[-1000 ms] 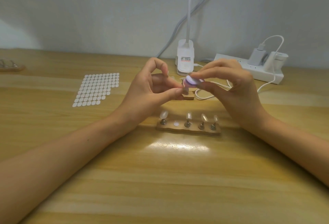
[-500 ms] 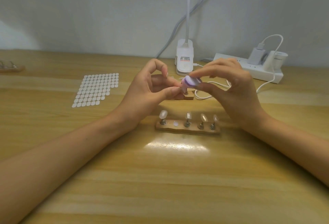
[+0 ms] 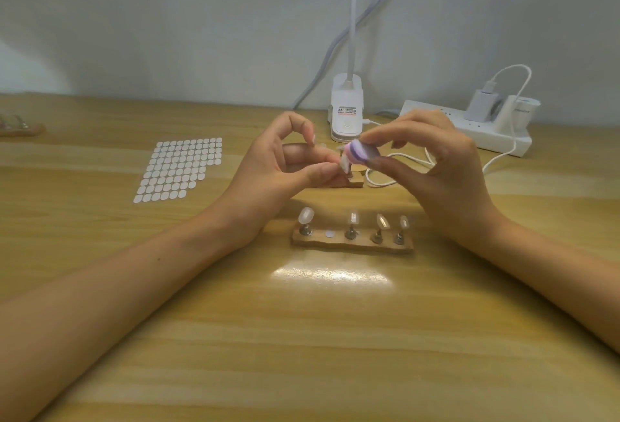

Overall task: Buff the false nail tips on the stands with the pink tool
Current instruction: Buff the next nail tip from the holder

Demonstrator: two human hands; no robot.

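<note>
Pinched between the thumb and forefinger of the right hand (image 3: 443, 169), the pink tool (image 3: 360, 153), a small rounded pad with a purple band, is clamped tight. Its left end meets the nail tip (image 3: 345, 163) that the left hand (image 3: 285, 169) holds up. The left hand grips the tip's small stand between the thumb and the middle fingers, which cover most of it, while the forefinger arches high above in a loop. Both hands hover over the wooden table (image 3: 302, 337), with the forearms reaching in from the near corners. Just beyond the left fingertips lies a wooden base (image 3: 356, 183), largely hidden by them. Nearer, between the two wrists, a wooden strip (image 3: 365, 245) carries four more nail tips (image 3: 306, 215) upright on metal stands, with a white dot (image 3: 330, 234) in the gap beside the leftmost one. A sheet of white stickers (image 3: 181, 169) lies well to the left. Along the far edge stand a white lamp clamp (image 3: 347, 116) and, further right, a power strip (image 3: 493, 134) with a charger (image 3: 479, 109) plugged in. A white cable (image 3: 396, 176) loops on the table behind the right hand.
</note>
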